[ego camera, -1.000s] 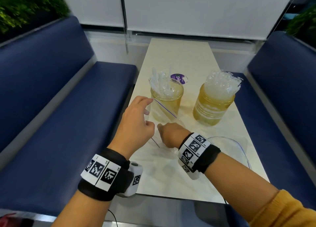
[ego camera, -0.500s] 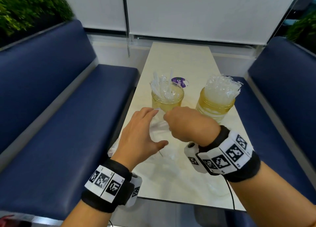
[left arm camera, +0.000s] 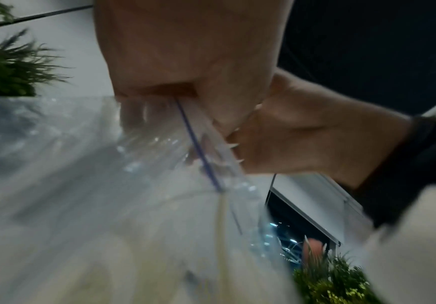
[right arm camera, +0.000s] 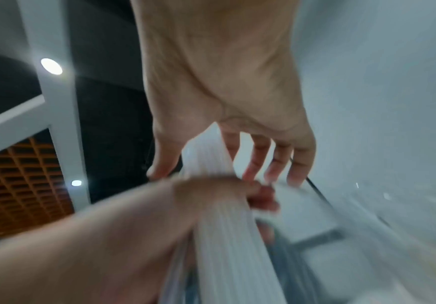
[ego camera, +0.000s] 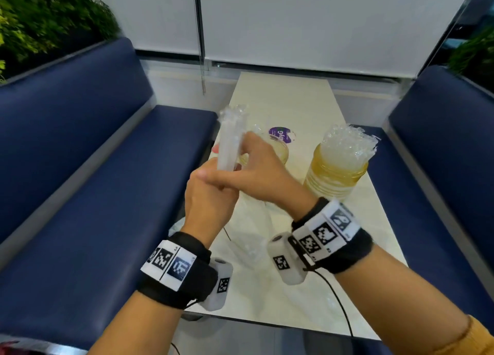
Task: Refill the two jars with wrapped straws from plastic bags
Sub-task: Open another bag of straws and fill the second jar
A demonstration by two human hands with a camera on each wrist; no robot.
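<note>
Straws point(ego camera: 229, 138) in a white wrapped bundle stand nearly upright above the table point(ego camera: 302, 103), just left of the near-side jar point(ego camera: 278, 151), which your right hand partly hides. Your right hand point(ego camera: 256, 173) curls its thumb and fingers point(right arm camera: 261, 162) round the bundle a little above its lower end. Your left hand point(ego camera: 208, 202) sits directly beneath, touching the right, and is clenched round the mouth of the clear plastic bag point(ego camera: 254, 234); the left wrist view shows its blue zip line point(left arm camera: 198, 148) running out of that fist. The bag hangs from your grip down to the table in front of the jar.

Progress, as I judge it: the jar to the right point(ego camera: 336, 173) is packed full, with straw tops crowding well above its rim, so that one looks done. The jar behind your hands looks far less filled, though most of its mouth is hidden. You seem to be drawing this bundle clear of the bag, and it looks bound for that second jar. What remains is freeing the bundle and seating it in the jar; how many straws are left in the bag I cannot tell
</note>
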